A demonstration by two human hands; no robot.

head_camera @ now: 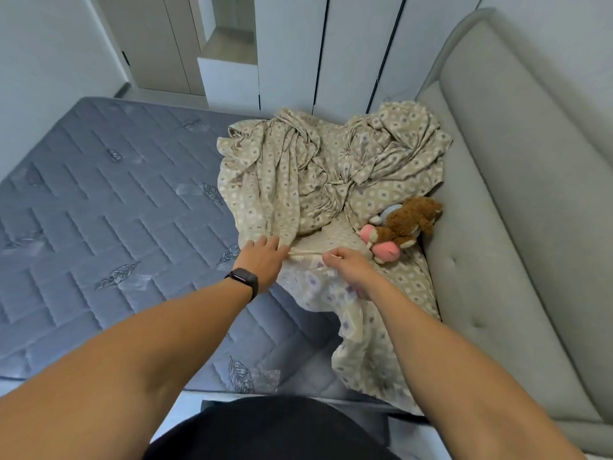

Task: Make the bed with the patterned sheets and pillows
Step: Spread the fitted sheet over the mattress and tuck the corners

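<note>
Both hands reach over the bare mattress: my left hand lies flat, fingers straight, on the patterned sheet, my right hand pinches its bunched edge. That sheet is heaped by the headboard, beside a plush toy.

Pale wardrobe doors, grey headboard

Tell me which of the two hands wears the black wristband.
The left hand, whose fingers lie on the patterned sheet beside the bare mattress. The right hand, nearer the plush toy, has a bare wrist.
</note>
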